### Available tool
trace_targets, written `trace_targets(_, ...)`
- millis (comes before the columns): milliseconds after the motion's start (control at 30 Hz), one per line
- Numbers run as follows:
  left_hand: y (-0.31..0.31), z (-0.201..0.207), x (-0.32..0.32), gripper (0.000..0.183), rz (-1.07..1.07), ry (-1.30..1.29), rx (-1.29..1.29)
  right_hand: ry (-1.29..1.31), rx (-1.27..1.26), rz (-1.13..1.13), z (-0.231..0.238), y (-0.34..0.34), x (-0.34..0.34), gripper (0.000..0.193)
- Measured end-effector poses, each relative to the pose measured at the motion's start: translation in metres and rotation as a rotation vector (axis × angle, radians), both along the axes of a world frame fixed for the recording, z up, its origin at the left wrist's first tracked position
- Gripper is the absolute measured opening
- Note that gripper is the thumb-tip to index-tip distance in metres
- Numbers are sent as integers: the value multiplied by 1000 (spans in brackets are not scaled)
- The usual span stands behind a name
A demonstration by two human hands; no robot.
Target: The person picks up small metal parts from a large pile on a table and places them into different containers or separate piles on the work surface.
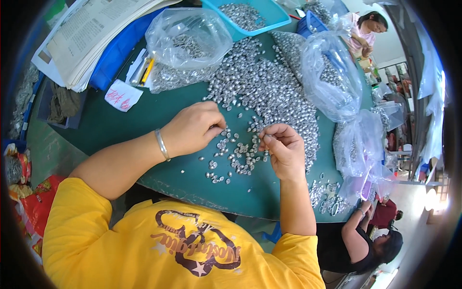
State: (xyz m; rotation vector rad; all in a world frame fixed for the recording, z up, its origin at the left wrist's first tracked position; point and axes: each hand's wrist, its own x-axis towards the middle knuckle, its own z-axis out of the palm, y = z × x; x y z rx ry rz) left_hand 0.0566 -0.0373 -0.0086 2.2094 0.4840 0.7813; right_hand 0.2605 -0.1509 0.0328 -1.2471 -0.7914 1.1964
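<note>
A large heap of small, shiny silver metal pieces [269,89] spreads over the green table [159,166], with a loose scatter of them [245,154] between my hands. My left hand [192,127], with a silver bangle [162,144] on its wrist, is closed at the scatter's left edge. Its fingers curl inward, and what they hold is hidden. On the scatter's right side, my right hand [285,151] pinches a small silver metal piece between thumb and forefinger; only a glint of it shows. The two hands are apart.
Clear plastic bags [332,72] of metal parts line the right; another bag [187,38] sits far left of the heap. A turquoise tray [276,21], a yellow cutter [147,71] and stacked papers [91,41] are farther back. Two co-workers [363,36] [356,245] are on the right.
</note>
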Motion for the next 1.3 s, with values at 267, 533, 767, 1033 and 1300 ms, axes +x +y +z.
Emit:
trace_targets(267,-1,4,0,4,4,22,-23,-963,480,-660,73,46,99,9)
trace_targets(533,1,3,-1,7,40,-13,26,-1529,372,-274,34,28,100,28)
trace_targets(767,-2,3,-3,12,33,72,6,-1709,-173,222,-29,-18,2,66)
trace_targets(1033,-2,14,1,31,-69,96,69,-1592,-27,230,-31,-14,-29,68)
trace_targets(1300,-4,13,7,28,-170,204,99,-1411,168,303,-28,-13,-23,47)
